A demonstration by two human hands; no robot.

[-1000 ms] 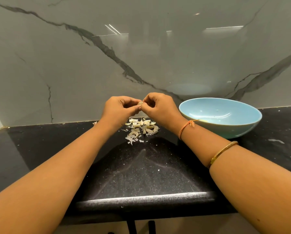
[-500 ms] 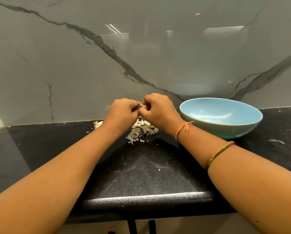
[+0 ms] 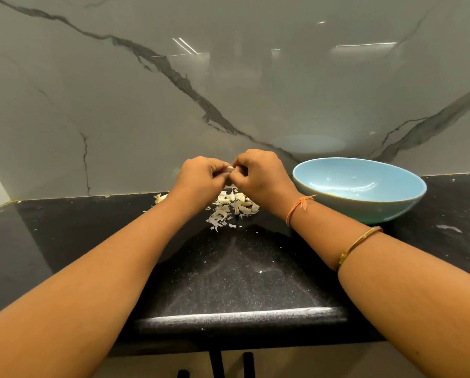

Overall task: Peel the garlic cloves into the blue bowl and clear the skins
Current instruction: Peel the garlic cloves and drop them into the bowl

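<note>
Pinching one garlic clove (image 3: 229, 173) between them, the left hand (image 3: 201, 178) and right hand (image 3: 261, 175) meet above the black counter (image 3: 242, 268), the fingers and thumbs of both curled tight on it. The clove shows only as a pale sliver; the knuckles hide the rest. Beneath, on the counter, lies a pile of cloves and papery skins (image 3: 235, 204), its far part covered by the hands. A stray bit of garlic (image 3: 160, 198) sits to the left, partly behind the left wrist. The blue bowl (image 3: 364, 203) stands right of the pile, near the marble wall (image 3: 119, 105), just beside the right wrist with its orange thread (image 3: 296, 208). A gold bangle (image 3: 359, 245) rings the forearm nearer.
</note>
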